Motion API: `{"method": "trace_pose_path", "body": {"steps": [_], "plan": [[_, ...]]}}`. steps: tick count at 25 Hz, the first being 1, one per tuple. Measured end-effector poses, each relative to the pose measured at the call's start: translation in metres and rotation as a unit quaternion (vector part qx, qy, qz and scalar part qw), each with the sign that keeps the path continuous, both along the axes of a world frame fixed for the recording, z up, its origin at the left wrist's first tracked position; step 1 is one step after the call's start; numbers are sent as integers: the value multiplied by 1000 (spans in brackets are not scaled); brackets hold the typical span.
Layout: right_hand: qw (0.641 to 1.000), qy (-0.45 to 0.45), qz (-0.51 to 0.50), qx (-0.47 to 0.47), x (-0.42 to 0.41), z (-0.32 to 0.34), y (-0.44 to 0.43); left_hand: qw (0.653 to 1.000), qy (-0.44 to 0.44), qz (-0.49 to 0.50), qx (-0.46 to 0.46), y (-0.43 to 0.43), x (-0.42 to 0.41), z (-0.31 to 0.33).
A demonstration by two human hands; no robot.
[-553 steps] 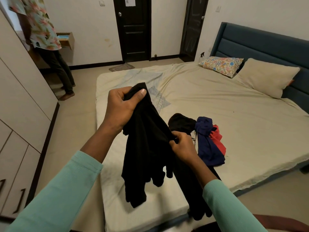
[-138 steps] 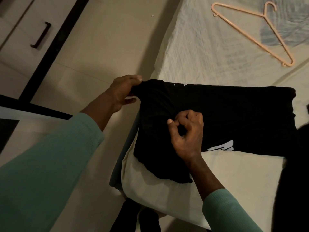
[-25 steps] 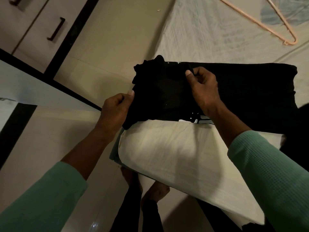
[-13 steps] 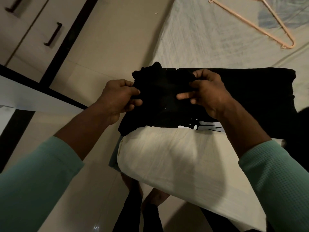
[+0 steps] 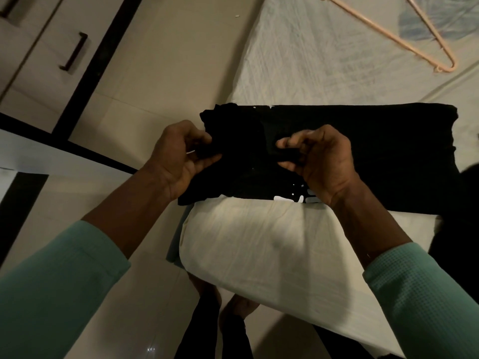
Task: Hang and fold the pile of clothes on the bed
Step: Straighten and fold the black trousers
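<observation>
Seen from the head camera, looking steeply down at the corner of a bed (image 5: 259, 242) covered in a creased cream sheet. A black shirt (image 5: 375, 141) lies across that corner as a long, flat band running left to right, its right end square and smooth. Its left end is bunched and rumpled, and a loose point of it hangs just past the bed's edge over the floor (image 5: 160, 73). A patch of white print with small white specks shows along the shirt's near edge, beside the right wrist. The left hand (image 5: 178, 156) grips the bunched left end, thumb and curled fingers closed on a fold of cloth. The right hand (image 5: 321, 161) pinches a raised fold of the same shirt just to the right, fingertips meeting the thumb around the fabric. Both arms wear mint-green sleeves (image 5: 425, 301). A peach plastic hanger (image 5: 404, 40) lies flat on the sheet well beyond the shirt, near the top right. On the left, pale drawers with a dark bar handle (image 5: 74, 51) stand across the beige floor. The person's bare feet (image 5: 233, 307) show below the bed corner.
</observation>
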State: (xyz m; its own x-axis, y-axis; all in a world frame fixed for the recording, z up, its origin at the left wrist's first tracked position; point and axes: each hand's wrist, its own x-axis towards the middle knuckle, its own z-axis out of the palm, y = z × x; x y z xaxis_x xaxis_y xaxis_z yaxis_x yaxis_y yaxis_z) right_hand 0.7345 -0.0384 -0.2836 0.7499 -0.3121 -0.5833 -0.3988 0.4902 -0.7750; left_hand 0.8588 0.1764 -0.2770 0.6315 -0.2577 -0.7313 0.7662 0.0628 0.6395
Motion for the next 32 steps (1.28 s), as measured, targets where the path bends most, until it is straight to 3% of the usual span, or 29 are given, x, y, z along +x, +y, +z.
{"method": "trace_pose_path", "body": {"steps": [4,8,14,17,19,20,21,23,24,25,28,32], "plan": [[998,30,-49,-3,-1,-4,3,999,-14,6,28,-5,-4,-4],[995,-11,-99,-4,-2,-3,10,997,-66,9,37,-8,-13,-3],[991,11,-39,-126,-13,-12,19,997,-58,-23,49,-6,-16,-1],[988,30,-40,-148,-10,-13,19,971,-147,-116,148,-8,-12,-7],[986,46,-49,-155,-10,-14,20,954,-197,-124,188,-6,-8,-8],[981,47,-43,-184,-11,-13,20,937,-234,-133,221,-2,-7,-9],[971,40,-32,-234,-13,-13,21,898,-292,-164,287,1,-7,-8],[946,11,-14,-324,-20,-13,24,778,-407,-230,419,6,-14,-7],[933,-6,-19,-359,-25,-13,26,736,-459,-234,440,4,-21,-5],[920,-24,-38,-389,-32,-12,25,715,-505,-230,426,-2,-29,-2],[886,-23,-134,-444,-57,-9,3,702,-585,-278,295,-36,-58,-3],[864,87,-292,-401,-105,-26,-73,681,-568,-382,258,-102,-78,-12]]}}
